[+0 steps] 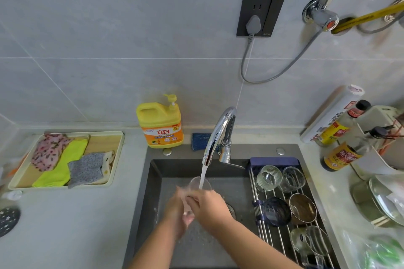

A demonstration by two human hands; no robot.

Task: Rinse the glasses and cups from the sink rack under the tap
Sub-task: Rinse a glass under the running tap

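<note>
A clear glass point(197, 184) is tilted under the chrome tap point(215, 135), and the water stream point(202, 176) runs into its mouth. My left hand point(176, 214) grips the glass from below and my right hand point(209, 205) holds its side. Both hands are over the dark sink point(153, 181). On the sink rack point(271, 238) at the right lie a ribbed clear glass point(268, 178), a plain clear glass point(293, 178), a dark blue cup point(276, 211), a brown cup point(302, 208) and a clear handled mug point(309, 243).
A yellow detergent bottle point(160, 122) stands behind the sink beside a blue sponge point(200, 141). A tray of cloths point(65, 159) sits on the left counter. Sauce bottles point(341, 155), a lid point(384, 199) and bags crowd the right counter.
</note>
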